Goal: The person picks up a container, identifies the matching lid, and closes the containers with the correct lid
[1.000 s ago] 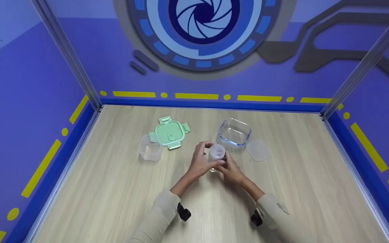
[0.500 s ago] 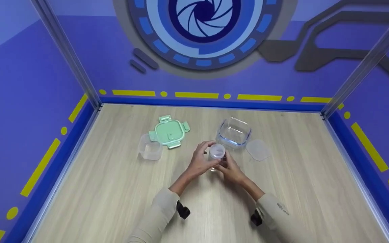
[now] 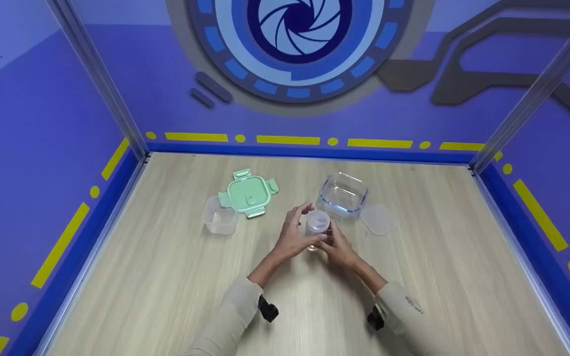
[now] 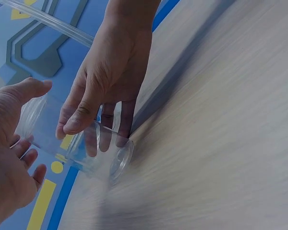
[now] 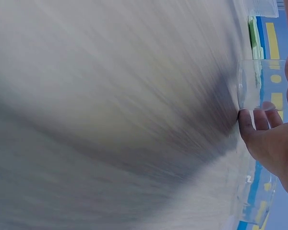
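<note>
In the middle of the table, a clear cylindrical jar (image 4: 98, 163) stands between both hands under a translucent round lid (image 3: 318, 221). My left hand (image 3: 292, 240) curves around the lid, thumb on the near side and index finger slightly raised. Lower down, my right hand (image 3: 343, 250) grips the jar's body from the right. The left wrist view has the right fingers showing through the clear wall. In the right wrist view, the jar's base is at or very near the tabletop; the lid is mostly cut off there.
Behind the hands sits a square glass container (image 3: 343, 209). A frosted flat lid (image 3: 378, 220) lies to its right. At left, a green clip lid (image 3: 249, 194) overlaps or adjoins a translucent plastic tub (image 3: 221, 226). Blue-purple panels enclose the wooden table (image 3: 443, 277).
My left index finger has lifted a little and moved away from the lid's far side. The right hand, the jar and the other containers stay in place.
</note>
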`<state>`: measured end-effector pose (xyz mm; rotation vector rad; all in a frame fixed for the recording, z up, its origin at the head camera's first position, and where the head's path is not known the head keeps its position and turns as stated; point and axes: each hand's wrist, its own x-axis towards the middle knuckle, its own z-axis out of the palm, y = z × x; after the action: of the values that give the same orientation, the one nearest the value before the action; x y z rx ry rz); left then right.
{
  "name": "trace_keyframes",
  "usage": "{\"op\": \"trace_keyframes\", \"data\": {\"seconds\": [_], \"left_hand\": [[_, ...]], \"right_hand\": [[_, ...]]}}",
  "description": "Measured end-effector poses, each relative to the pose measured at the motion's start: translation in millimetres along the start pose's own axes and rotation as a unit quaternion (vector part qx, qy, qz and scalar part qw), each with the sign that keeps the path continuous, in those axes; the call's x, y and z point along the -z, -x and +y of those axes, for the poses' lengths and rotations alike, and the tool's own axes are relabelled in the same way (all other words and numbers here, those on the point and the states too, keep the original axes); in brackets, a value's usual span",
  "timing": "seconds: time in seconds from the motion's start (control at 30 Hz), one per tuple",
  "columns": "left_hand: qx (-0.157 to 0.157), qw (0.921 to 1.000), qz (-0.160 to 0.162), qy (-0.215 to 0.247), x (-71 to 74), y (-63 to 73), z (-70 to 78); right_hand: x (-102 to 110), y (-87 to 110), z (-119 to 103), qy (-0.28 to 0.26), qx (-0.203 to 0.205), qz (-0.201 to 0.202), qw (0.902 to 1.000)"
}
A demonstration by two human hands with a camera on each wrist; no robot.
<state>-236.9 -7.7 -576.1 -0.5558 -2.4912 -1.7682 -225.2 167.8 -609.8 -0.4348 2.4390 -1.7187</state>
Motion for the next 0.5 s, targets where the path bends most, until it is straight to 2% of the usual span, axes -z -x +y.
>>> {"op": "trace_keyframes", "data": {"seconds": [0.23,0.4,0.5], "left_hand": [[0.021,0.9985,0.046,-0.023,-4.8,1.6,5.8],[0.034,0.9971,0.058,-0.037,-8.0,1.4,6.1],[0.032,0.9969,0.061,-0.038,-9.1,1.1,5.8]], "right_hand": [[2.0,-2.9,9.4,-0.023,0.012,-0.01,0.9996],[2.0,-2.4,9.0,-0.018,0.015,-0.015,0.9996],[2.4,-1.8,8.9,-0.013,0.016,-0.013,0.9997]]}}
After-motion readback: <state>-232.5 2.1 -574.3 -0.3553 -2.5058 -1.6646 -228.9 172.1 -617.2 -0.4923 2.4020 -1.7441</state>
